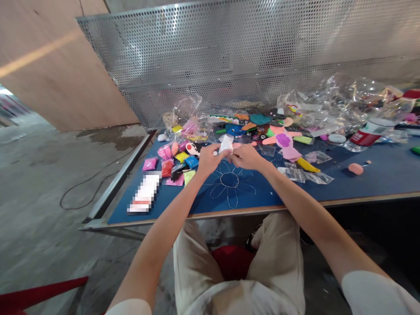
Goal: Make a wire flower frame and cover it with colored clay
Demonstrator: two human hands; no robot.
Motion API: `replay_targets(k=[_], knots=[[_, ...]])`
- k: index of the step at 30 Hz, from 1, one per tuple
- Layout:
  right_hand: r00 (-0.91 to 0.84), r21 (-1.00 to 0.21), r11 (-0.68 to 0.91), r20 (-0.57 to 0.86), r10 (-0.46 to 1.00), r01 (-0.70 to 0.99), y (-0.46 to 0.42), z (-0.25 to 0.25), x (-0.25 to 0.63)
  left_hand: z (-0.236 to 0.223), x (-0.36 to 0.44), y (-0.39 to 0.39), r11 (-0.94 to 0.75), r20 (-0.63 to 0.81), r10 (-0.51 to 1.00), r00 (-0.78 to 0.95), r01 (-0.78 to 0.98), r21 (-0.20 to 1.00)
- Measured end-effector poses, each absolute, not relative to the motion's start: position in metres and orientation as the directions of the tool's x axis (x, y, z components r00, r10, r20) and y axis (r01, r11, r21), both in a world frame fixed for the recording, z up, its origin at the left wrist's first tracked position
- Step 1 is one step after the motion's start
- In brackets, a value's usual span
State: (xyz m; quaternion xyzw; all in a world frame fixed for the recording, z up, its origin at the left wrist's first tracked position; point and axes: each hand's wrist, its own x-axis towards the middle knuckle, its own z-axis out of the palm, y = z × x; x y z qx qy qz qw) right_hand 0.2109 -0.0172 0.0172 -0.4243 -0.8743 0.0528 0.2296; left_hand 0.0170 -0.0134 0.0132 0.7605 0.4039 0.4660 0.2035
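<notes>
White packet (226, 143) material stands between the 2 hands, raised above the blue bench (337, 186) just beyond a wire flower (229, 187) lying flat. Coming in from the lower left, the left forearm runs up and inward; its hand (210, 158) is closed, thumb and fingers pinching the packet from the left. From the lower right, the other forearm angles in, and the right hand (247, 156) curls its fingers at the packet's lower right; whether those fingertips grip it, I cannot tell. Small coloured pouches (167, 167) cluster on the bench to the left, while clear plastic bags (354, 96) and a red-labelled jar (364, 135) crowd its right. Behind rises a perforated metal panel (223, 52), with a wooden board (62, 65) leftward over grey concrete floor (42, 183). Below, 1 red seat (232, 260) shows between the person's knees.
</notes>
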Motion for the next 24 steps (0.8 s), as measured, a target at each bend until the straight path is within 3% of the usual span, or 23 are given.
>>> replay_targets(k=[3, 5, 8, 12, 18, 24], knots=[[-0.575, -0.536, 0.631, 0.296, 0.763, 0.561, -0.018, 0.017, 0.214, 0.014, 0.014, -0.01, -0.603, 0.529, 0.797, 0.29, 0.413, 0.682], [-0.614, -0.636, 0.614, 0.266, 0.743, 0.467, -0.016, 0.016, 0.218, 0.015, 0.01, -0.007, -0.627, 0.512, 0.779, 0.363, 0.43, 0.649], [-0.604, -0.574, 0.664, 0.332, 0.724, 0.48, -0.013, 0.014, 0.222, 0.017, 0.005, -0.005, -0.646, 0.511, 0.763, 0.396, 0.465, 0.605], [-0.432, -0.495, 0.642, 0.48, 0.763, 0.585, -0.011, 0.017, 0.221, 0.016, 0.004, -0.007, -0.646, 0.526, 0.763, 0.376, 0.49, 0.586], [-0.416, -0.57, 0.613, 0.45, 0.79, 0.547, -0.009, 0.021, 0.225, 0.013, 0.004, -0.003, -0.651, 0.502, 0.759, 0.414, 0.493, 0.578], [-0.517, -0.493, 0.663, 0.415, 0.748, 0.563, -0.001, 0.009, 0.228, 0.013, -0.001, -0.002, -0.696, 0.416, 0.715, 0.561, 0.524, 0.49]])
